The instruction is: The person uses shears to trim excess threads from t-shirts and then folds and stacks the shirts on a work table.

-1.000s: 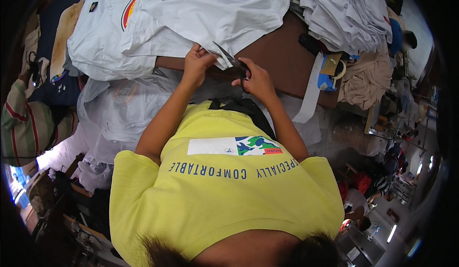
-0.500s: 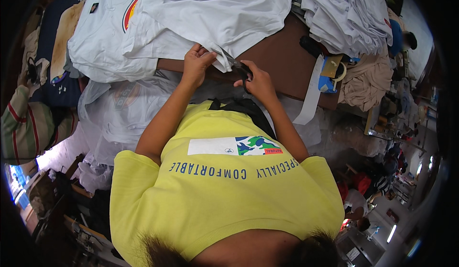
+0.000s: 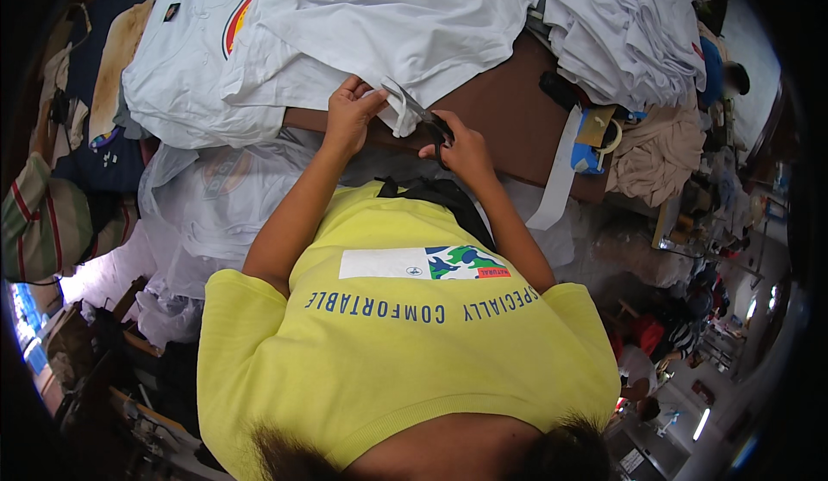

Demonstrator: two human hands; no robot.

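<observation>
White garment (image 3: 431, 41): spread over the table, its near corner drawn toward the worker and held at the near edge, between the two hands.
Left hand (image 3: 352, 115): thumb and fingertips pinched together on that corner's edge.
Scissors (image 3: 420, 112): lying across the cloth, tips pointing far and left, near the left fingertips; from where I stand I can't tell how widely the blades are parted.
Right hand (image 3: 459, 143): fingers curled around the black handles, a firm hold.
Table (image 3: 509, 93): brown, bare just right of the garment.
Patch (image 3: 238, 24): red and yellow, on white cloth to the left.
White stack (image 3: 625, 28): rumpled layers, far right.
Tape roll (image 3: 617, 134): right side, beside a blue packet (image 3: 586, 159); a white strip (image 3: 555, 175) hangs near it.
Beige cloth (image 3: 651, 153): heaped right of the tape.
Plastic bag (image 3: 228, 201): clear, left of the left forearm.
Striped sleeve (image 3: 56, 214): another person's, at the left.
</observation>
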